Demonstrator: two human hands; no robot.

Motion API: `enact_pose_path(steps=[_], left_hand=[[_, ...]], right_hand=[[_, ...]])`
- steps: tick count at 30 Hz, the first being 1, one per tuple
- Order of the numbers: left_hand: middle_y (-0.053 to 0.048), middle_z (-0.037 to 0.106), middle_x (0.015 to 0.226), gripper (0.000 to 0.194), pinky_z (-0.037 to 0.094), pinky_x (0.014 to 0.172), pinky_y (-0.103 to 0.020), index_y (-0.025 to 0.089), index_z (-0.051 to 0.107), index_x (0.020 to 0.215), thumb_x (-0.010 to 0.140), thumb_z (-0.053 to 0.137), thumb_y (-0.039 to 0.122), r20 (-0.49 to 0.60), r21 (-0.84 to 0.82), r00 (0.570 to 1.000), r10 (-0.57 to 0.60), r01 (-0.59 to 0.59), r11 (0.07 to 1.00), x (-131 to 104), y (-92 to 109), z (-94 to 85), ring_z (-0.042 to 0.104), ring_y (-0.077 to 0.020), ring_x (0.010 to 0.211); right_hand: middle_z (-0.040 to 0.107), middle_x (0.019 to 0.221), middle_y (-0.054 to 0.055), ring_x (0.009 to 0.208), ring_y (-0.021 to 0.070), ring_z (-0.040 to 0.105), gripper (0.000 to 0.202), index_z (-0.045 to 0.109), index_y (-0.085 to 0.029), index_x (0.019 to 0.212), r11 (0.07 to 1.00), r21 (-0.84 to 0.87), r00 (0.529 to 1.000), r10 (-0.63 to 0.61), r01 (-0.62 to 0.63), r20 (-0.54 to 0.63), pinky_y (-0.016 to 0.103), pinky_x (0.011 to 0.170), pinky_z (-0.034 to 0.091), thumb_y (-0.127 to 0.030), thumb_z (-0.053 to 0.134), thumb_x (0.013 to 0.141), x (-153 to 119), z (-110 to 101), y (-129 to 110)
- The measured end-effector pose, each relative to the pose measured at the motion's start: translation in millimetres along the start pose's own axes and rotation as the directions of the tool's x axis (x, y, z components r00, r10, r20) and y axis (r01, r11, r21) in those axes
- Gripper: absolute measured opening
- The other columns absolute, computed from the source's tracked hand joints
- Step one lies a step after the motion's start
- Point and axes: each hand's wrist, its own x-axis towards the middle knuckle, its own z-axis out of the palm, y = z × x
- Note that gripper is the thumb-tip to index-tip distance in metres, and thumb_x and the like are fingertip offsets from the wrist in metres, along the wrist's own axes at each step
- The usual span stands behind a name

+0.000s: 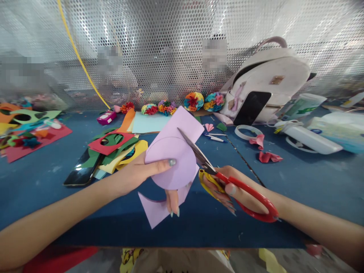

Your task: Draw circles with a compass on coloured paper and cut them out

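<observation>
Light purple paper (173,163) is pinched in my left hand (153,170), the thumb lying on top and fingertips showing beneath. Its lower part has a rounded cut edge, and a curved line runs across its upper part. A cut strip of the same paper (153,214) hangs below, around my fingers. Red-handled scissors (253,195) are in my right hand (230,185). Their blades lie along the right side of the purple paper, tips pointing up and left; whether the blades are apart is hard to tell. Something yellow (207,182) is also by my right fingers.
Left of my hands lie a dark phone (81,170), a red paper with a hole (112,143) and other coloured sheets. Paper flowers (193,101) line the back. A white backpack (273,76), pens (216,138) and a tape roll (247,132) are to the right.
</observation>
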Motion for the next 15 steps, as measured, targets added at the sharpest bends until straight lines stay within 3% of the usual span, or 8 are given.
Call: enact_pose_path(steps=[3,8,15], left_hand=[[-0.017,0.079,0.067,0.051,0.061,0.067,-0.032,0.008,0.073,0.083,0.112,0.038,0.031,0.017,-0.037,1.000,0.003,-0.003,0.999,0.4,0.4,-0.7,0.076,-0.0243,0.058],[-0.014,0.079,0.065,0.035,0.058,0.059,-0.030,0.008,0.068,0.106,0.110,0.042,0.031,0.027,-0.092,1.000,-0.016,0.018,0.996,0.3,0.8,-4.2,0.076,-0.0251,0.057],[-0.013,0.076,0.058,0.039,0.059,0.066,-0.029,0.007,0.071,0.096,0.102,0.062,0.044,-0.069,-0.051,0.994,-0.082,0.079,0.996,-0.7,3.5,-9.1,0.076,-0.0242,0.057]], right_hand=[[0.046,0.062,-0.004,0.047,0.0092,0.042,0.070,0.045,-0.022,0.072,1.000,-0.002,1.000,0.004,-0.004,-0.007,0.024,0.041,0.037,-0.090,0.054,0.084,-0.3,-0.8,0.5],[0.045,0.064,-0.005,0.048,0.0079,0.040,0.067,0.047,-0.021,0.077,0.999,0.029,1.000,0.015,-0.015,0.002,0.021,0.041,0.037,-0.087,0.057,0.086,-1.2,-2.3,-0.3],[0.046,0.065,-0.005,0.050,0.0084,0.039,0.067,0.046,-0.021,0.076,0.999,-0.025,0.999,0.047,-0.047,-0.003,0.021,0.042,0.038,-0.087,0.056,0.087,-1.3,-4.4,-3.8]])
